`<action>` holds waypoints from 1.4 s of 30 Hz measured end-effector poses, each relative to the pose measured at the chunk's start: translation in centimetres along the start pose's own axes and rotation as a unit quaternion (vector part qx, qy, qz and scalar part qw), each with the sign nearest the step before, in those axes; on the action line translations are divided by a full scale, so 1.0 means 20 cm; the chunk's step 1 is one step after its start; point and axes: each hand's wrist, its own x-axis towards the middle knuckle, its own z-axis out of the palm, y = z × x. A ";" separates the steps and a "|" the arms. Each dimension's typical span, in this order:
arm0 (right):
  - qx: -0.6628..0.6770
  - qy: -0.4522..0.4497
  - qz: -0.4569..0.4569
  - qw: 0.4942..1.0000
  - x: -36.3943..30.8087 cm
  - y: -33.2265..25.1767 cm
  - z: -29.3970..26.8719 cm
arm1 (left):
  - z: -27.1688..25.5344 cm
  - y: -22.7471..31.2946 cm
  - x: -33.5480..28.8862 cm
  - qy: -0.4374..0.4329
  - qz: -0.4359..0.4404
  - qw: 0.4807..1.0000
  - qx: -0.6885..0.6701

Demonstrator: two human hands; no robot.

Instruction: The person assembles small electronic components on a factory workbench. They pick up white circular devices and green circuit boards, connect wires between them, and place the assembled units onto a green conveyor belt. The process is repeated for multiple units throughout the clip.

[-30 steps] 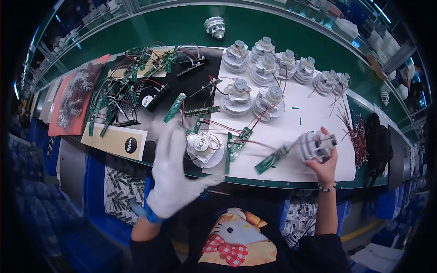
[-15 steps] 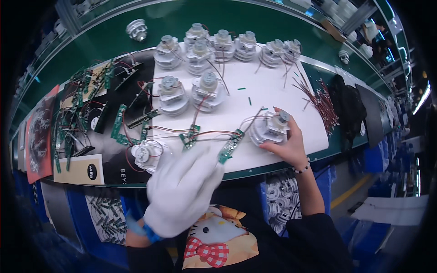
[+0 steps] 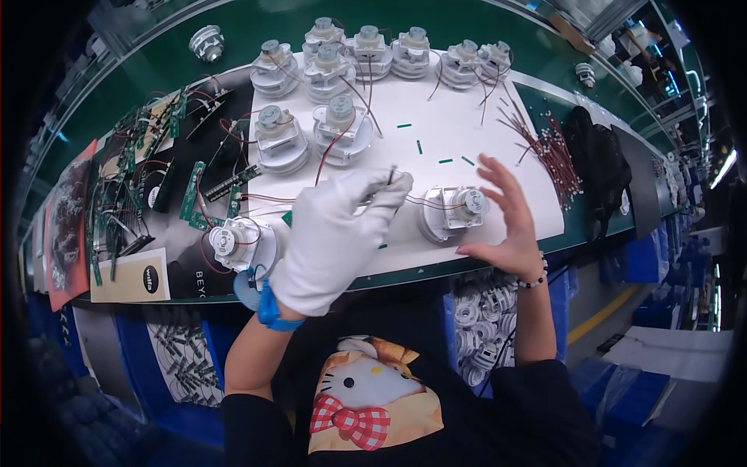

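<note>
My left hand [image 3: 338,233], in a white glove with a blue wrist strap, is closed on thin red wires [image 3: 424,204]. They run to a white motor unit [image 3: 443,222] with a grey round cap. A small dark tip [image 3: 392,173] pokes out above the gloved fingers; anything else within the grip is hidden. My bare right hand [image 3: 510,222] is open, fingers and thumb spread beside the unit's right side. Another white motor unit [image 3: 241,240] lies just left of the glove. Part of a green circuit board [image 3: 288,219] shows at the glove's left edge.
Several motor units [image 3: 342,128] stand on the white sheet [image 3: 405,171] further back. Wired circuit boards [image 3: 148,156] heap up on the left. A bundle of red-brown wires [image 3: 548,159] lies at the right. Bins of white parts [image 3: 482,327] and boards [image 3: 183,358] sit below the table edge.
My right hand has let go of the motor unit and spread its fingers. The left hand has moved up and right onto the wires, covering the boards. The unit's cap has turned toward me.
</note>
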 end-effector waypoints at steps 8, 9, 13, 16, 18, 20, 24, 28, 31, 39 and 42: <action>-0.106 0.149 -0.210 0.960 -0.15 -0.26 0.17 | -0.12 0.02 -0.13 -0.019 -0.010 0.990 -0.140; -0.094 0.155 -0.188 0.965 -0.15 -0.28 0.24 | -0.13 0.01 -0.13 -0.044 0.027 0.992 -0.118; 0.015 0.169 -0.088 0.982 -0.11 -0.35 0.40 | -0.07 0.10 -0.13 -0.043 0.227 0.969 0.084; 0.103 0.197 -0.079 0.972 -0.19 -0.29 0.43 | 0.02 0.13 -0.13 -0.052 0.271 0.954 0.116; 0.152 0.216 -0.082 0.961 -0.20 -0.25 0.41 | 0.02 0.16 -0.08 -0.117 0.291 0.942 0.115; 0.216 0.237 -0.061 0.945 -0.21 -0.25 0.40 | 0.01 0.19 -0.03 -0.188 0.267 0.938 0.116; 0.321 0.257 0.003 0.912 -0.27 -0.28 0.38 | -0.03 0.29 0.08 -0.256 0.177 0.945 0.104; 0.250 0.327 -0.020 0.911 -0.30 -0.23 0.39 | 0.05 0.17 0.19 -0.147 0.296 0.921 0.208; 0.317 0.370 -0.022 0.873 -0.34 -0.14 0.38 | -0.10 0.33 0.19 -0.178 0.274 0.900 0.288; 0.154 0.456 0.006 0.876 -0.45 0.02 0.41 | -1.14 0.54 0.51 0.183 0.062 0.887 0.419; 0.120 0.415 0.088 0.898 -0.52 0.02 0.36 | -1.68 0.03 0.83 0.150 -0.001 0.812 0.564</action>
